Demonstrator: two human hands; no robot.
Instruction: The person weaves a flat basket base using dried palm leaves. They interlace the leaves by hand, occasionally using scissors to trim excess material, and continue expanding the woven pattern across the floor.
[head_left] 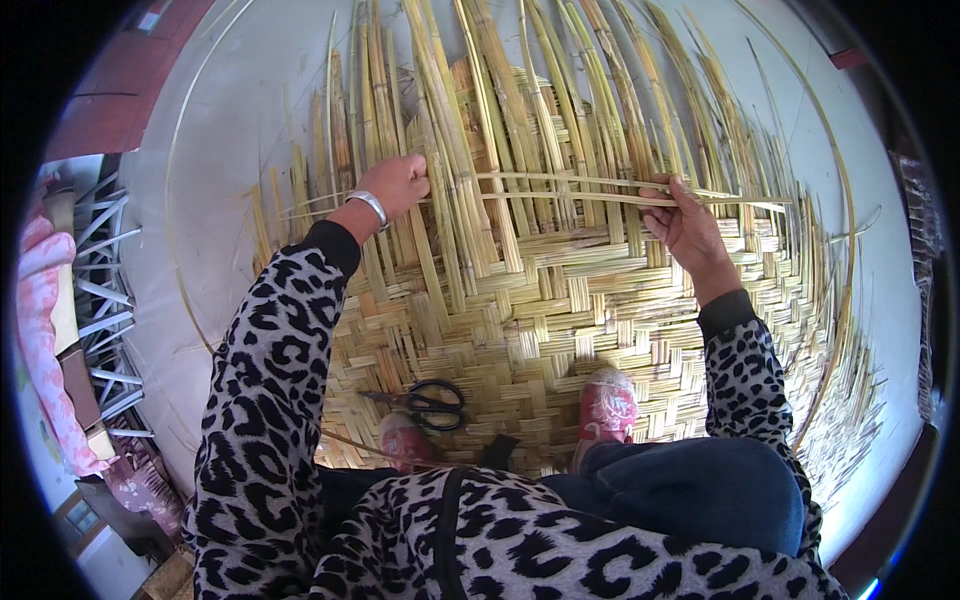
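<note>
A large mat of split reed strips (545, 345), woven in a stepped pattern, lies beneath me. Its loose uprights (480, 215) fan out toward the far side. Two thin crosswise strips (580, 198) run left to right among the uprights, just beyond the woven part. My left hand (395, 185), with a silver bangle on the wrist, is closed at the left part of these strips, beside a wide upright; its fingertips are partly hidden. With thumb and fingers, my right hand (686, 222) pinches the strips near their right end.
Black-handled scissors (436, 404) lie on the mat by my left shoe (404, 442). My right shoe (607, 405) rests on the weave, with a small dark piece (498, 452) between the feet. A metal rack (108, 300) and pink cloth (45, 290) stand at the left.
</note>
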